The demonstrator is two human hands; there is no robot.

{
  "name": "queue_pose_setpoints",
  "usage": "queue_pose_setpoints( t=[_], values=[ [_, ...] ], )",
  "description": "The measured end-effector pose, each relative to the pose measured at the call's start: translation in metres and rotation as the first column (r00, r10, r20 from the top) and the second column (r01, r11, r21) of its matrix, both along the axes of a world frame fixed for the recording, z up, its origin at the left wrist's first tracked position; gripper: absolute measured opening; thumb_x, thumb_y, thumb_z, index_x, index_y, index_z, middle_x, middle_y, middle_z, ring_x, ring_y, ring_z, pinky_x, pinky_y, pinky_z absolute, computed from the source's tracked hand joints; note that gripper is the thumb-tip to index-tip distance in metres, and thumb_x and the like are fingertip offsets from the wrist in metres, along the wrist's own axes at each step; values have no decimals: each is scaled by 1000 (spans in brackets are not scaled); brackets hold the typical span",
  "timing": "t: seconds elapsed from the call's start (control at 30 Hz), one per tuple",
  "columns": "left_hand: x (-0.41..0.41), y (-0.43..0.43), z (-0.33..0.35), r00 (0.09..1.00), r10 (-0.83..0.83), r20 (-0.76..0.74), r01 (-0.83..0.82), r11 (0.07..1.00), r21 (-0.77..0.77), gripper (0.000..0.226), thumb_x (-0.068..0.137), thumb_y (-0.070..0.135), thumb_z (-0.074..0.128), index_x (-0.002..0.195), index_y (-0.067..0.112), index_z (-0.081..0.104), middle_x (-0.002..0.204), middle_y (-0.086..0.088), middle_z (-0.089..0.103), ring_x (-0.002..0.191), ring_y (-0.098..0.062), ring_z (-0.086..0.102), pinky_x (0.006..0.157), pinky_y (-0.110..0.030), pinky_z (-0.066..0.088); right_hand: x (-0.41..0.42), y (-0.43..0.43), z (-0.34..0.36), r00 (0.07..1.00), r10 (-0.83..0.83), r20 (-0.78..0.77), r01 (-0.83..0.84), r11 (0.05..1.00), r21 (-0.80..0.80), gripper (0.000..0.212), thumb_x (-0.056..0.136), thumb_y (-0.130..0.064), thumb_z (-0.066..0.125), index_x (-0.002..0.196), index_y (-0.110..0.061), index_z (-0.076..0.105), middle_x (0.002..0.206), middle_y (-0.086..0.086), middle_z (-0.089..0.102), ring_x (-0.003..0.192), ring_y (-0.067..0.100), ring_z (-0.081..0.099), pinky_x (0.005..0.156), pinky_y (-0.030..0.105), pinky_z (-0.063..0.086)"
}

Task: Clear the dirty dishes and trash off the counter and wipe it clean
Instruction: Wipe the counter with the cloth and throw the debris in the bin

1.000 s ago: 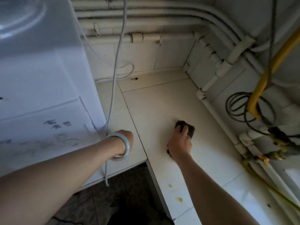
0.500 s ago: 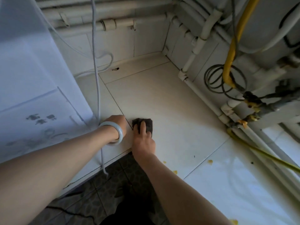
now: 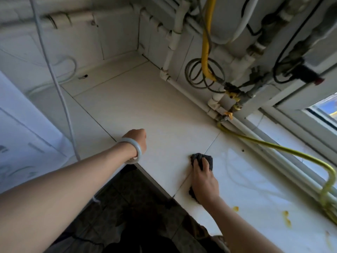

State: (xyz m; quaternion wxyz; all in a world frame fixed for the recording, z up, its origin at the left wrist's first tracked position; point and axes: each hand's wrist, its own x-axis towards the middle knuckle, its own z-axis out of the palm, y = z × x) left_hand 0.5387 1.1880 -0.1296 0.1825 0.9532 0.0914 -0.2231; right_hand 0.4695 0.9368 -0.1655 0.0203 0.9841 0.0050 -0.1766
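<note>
Wiping step. Our right hand (image 3: 204, 181) presses the cloth (image 3: 207, 158) onto the desk (image 3: 145, 106) near its front edge, fingers (image 3: 198, 165) fairly straight. Left hand (image 3: 137, 141) clenched, apparently empty. Next, probably: sweep right to the yellow stains (image 3: 286, 218).

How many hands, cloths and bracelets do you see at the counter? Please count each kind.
Hands: 2, the left hand and the right hand
Cloth: 1
Bracelet: 1
Total: 4
</note>
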Motion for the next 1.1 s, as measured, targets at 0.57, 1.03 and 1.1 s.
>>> queue_pose_setpoints(
  t=[0.57,1.03,1.1],
  values=[
    [14,-52,-4,998,-16,65,21,997,-72,19,90,17,52,93,25,70,111,0,68,103,-21,62,88,-30,50,38,-53,-2,970,-243,-9,243,965,101,73,86,-8,52,150,-14,19,159,12,7,118,36,49,81,41,51],
    [20,-73,-17,985,105,135,-93,991,-92,24,89,17,53,106,22,69,113,-5,68,105,-26,62,91,-31,50,104,-12,-12,998,-6,60,-7,976,216,69,90,-7,51,150,-19,20,156,10,10,112,40,48,82,48,51],
    [18,-82,-17,986,105,126,-92,991,-100,25,89,16,53,107,22,69,115,-5,68,106,-26,62,91,-30,49,99,-58,-12,992,-111,66,99,981,166,75,87,-6,54,151,-17,17,157,12,10,113,41,50,81,47,52]
  ],
)
